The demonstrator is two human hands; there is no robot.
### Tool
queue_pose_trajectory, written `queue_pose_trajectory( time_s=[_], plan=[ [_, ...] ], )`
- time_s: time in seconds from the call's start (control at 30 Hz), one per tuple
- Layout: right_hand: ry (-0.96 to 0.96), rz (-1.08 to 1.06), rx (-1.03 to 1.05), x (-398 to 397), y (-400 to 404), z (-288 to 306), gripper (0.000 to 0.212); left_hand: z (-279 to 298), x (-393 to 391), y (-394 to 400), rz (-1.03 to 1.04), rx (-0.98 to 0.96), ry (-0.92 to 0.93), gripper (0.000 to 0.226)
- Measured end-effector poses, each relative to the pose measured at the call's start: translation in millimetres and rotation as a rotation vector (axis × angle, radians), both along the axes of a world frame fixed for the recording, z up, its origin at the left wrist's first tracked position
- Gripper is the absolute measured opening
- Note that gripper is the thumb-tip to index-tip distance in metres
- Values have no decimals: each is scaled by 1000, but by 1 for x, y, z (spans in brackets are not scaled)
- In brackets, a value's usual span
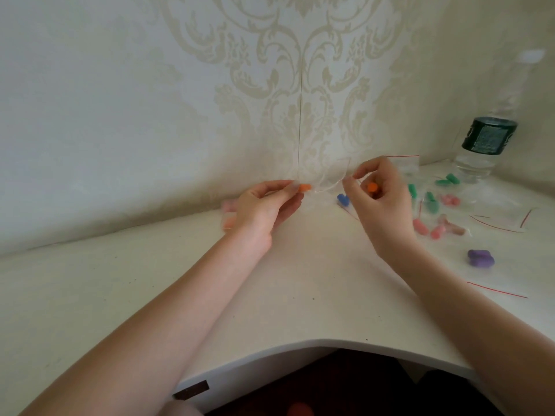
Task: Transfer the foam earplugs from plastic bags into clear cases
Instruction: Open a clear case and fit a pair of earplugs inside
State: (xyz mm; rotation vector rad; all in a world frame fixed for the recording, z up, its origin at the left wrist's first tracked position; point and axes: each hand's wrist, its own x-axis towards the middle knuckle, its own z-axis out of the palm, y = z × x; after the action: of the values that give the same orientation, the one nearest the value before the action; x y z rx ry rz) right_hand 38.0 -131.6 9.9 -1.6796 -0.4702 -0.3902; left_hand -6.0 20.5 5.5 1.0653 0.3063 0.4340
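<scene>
Above a white table (300, 280) set against cream damask wallpaper (285, 70), a person's left hand (264, 205) pinches an orange foam earplug (305, 187) between thumb and fingertips. The right hand (378, 196) pinches the edge of a clear plastic bag (333, 177) at its fingertips, with a second orange earplug (372, 187) tucked in its curled fingers. A blue earplug (342, 199) lies on the table just below the bag. To the right are scattered green earplugs (432, 202), pink earplugs (420, 226) and purple earplugs (480, 258) among red-striped clear bags (495, 223). A clear water bottle with a dark green label (488, 139) stands at the far right corner. A blurred clear case (229, 216) lies behind the left hand.
</scene>
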Motion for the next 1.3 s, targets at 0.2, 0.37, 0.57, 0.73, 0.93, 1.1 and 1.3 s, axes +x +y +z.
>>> queue_pose_trajectory(
  time_s=[0.2, 0.37, 0.57, 0.73, 0.93, 1.1, 1.3],
  plan=[
    [-106, 21, 38, -6, 0, 2, 15, 0, 0, 0, -22, -22, -23, 11],
    [-154, 20, -81, -7, -1, 2, 10, 0, 0, -1, 5, 0, -13, 14],
    [-37, 54, -203, 0, 1, -2, 18, -1, 0, -2, -4, 65, -19, 13],
    [41, 157, -233, 4, 0, -4, 23, -1, -2, -4, -83, 151, 6, 6],
    [169, 249, -196, 5, -1, -5, 15, 1, -6, -11, -63, 218, -25, 8],
    [102, 248, -325, 4, 2, -8, 15, 1, -6, -7, 24, 170, -5, 12],
    [115, 206, -233, 6, 2, -6, 12, 4, -2, -7, -30, 212, 16, 9]
  ],
)
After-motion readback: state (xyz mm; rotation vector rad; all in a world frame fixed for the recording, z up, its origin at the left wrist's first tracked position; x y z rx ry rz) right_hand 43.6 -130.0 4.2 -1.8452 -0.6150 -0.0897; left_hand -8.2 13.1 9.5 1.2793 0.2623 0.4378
